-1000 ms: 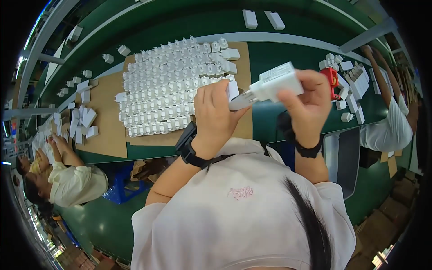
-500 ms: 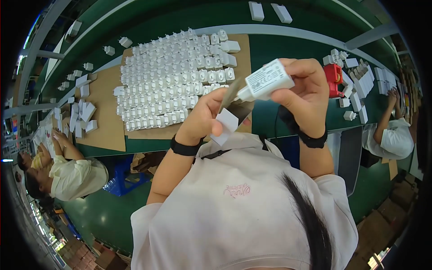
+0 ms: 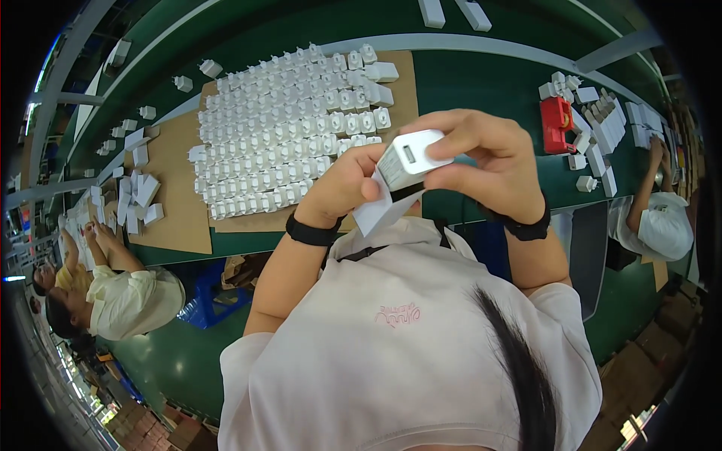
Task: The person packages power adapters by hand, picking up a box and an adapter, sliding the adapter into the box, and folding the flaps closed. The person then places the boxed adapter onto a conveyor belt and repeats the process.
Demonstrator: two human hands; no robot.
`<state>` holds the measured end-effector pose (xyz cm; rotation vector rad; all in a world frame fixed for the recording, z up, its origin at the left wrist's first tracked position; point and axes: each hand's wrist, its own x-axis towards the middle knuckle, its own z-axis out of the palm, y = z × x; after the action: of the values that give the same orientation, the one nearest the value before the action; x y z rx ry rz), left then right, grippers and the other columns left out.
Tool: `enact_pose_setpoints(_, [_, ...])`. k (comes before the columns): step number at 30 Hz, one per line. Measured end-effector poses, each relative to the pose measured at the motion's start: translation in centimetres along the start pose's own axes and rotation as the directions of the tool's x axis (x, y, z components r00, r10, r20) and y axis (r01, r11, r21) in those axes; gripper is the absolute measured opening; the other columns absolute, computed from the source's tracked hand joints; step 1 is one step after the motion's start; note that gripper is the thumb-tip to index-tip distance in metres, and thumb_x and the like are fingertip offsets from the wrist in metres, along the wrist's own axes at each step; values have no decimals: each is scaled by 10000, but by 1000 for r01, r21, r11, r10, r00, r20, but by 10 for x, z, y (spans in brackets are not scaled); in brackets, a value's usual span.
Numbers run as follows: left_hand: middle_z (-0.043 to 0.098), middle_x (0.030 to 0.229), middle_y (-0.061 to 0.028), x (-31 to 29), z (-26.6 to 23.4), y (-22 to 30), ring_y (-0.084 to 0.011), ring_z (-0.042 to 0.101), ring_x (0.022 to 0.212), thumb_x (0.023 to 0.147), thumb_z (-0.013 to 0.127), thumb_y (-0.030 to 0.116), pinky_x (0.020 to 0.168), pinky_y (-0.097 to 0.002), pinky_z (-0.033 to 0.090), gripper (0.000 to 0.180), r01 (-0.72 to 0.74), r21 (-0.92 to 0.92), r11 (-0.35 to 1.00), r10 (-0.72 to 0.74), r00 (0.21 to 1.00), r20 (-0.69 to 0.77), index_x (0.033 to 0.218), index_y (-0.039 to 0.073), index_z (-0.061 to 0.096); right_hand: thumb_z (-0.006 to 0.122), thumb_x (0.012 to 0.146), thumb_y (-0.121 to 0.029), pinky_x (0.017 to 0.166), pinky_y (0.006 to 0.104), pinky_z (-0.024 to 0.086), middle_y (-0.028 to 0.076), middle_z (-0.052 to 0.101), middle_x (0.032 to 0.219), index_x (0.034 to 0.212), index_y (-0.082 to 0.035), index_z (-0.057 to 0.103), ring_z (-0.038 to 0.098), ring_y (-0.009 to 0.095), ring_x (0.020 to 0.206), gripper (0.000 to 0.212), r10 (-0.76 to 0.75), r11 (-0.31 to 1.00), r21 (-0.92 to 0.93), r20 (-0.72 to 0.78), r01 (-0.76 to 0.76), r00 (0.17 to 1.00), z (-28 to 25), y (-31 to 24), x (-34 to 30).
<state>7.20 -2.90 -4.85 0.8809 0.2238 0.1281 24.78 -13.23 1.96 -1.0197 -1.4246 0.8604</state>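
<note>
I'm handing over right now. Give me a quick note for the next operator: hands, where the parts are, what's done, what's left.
Left hand: pinching a white film or label strip hanging under the charger.
Right hand: gripping the white charger block, raised in front of the chest, port end facing the camera.
Parts: rows of white chargers on a cardboard sheet on the green bench; a red fixture with more white pieces to the right.
Done: the strip is partly free of the charger.
Left: strip is not yet fully off; the charger is not yet set down.
</note>
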Motion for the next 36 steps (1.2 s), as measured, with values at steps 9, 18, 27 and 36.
enact_pose_setpoints(9, [595, 1008, -62, -9, 3, 1, -141, 591, 850, 669, 589, 674, 718, -255, 485, 812, -278, 73, 958, 288, 936, -204, 1159, 31, 503, 751, 694, -263, 928, 323, 374, 160, 450, 1279, 1294, -58, 373, 440, 216, 1161, 739, 236, 972, 57, -154, -230, 959, 12, 15, -6])
enact_pose_setpoints(18, [552, 1075, -135, -30, 41, 76, -268, 499, 967, 788, 637, 242, 842, -331, 392, 444, -92, 992, 81, 696, 718, 10, 1152, 16, 520, 666, 750, -49, 811, 284, 464, 94, 592, 1022, 1259, -23, 353, 579, 160, 927, 597, 428, 890, 289, -255, -354, 867, -5, 100, 28])
enact_pose_setpoints(27, [573, 887, -86, -31, 112, 151, -236, 529, 789, 714, 664, 130, 689, -323, 412, 305, -161, 963, -214, 356, 906, 231, 1000, 50, 595, 722, 733, -271, 602, 281, 492, 90, 630, 874, 1077, 78, 523, 605, 177, 727, 528, 547, 810, 140, -528, -569, 649, -205, 325, 165])
enact_pose_setpoints(36, [563, 735, -47, -80, 31, 178, -200, 541, 643, 668, 666, 65, 547, -320, 422, 200, 360, 932, 51, 484, 807, -338, 866, 84, 649, 693, 706, -206, 726, 310, 476, 131, 626, 893, 1116, -24, 554, 600, 233, 816, 469, 204, 508, -725, -424, -466, 882, -158, 359, 178])
